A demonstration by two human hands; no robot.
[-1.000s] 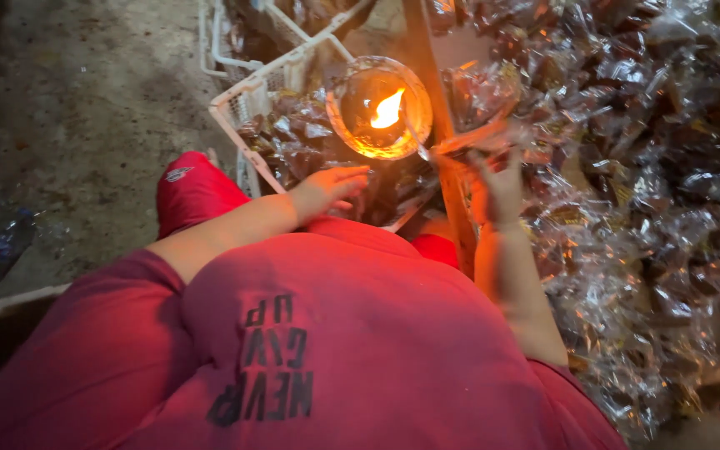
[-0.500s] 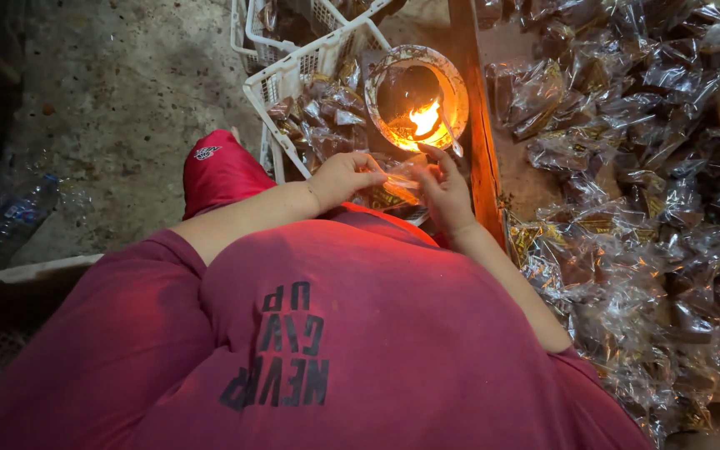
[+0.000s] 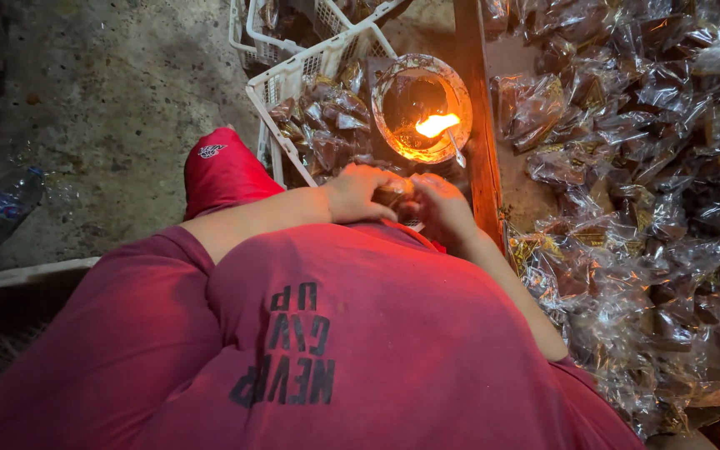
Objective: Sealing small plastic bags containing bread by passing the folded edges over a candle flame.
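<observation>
Both hands meet low in front of the red shirt (image 3: 360, 333): left hand (image 3: 360, 193) and right hand (image 3: 442, 208) closed together around a small clear packet (image 3: 395, 193), just near of the round bowl (image 3: 393, 79) with its burning flame (image 3: 435, 125). A white basket (image 3: 293, 79) of filled packets sits left, and a heap of wrapped packets (image 3: 643, 192) sprawls right.

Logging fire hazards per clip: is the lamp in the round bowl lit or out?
Lit. A bright orange flame burns inside the round bowl, casting a glow on its inner wall and on both hands just below it.
</observation>
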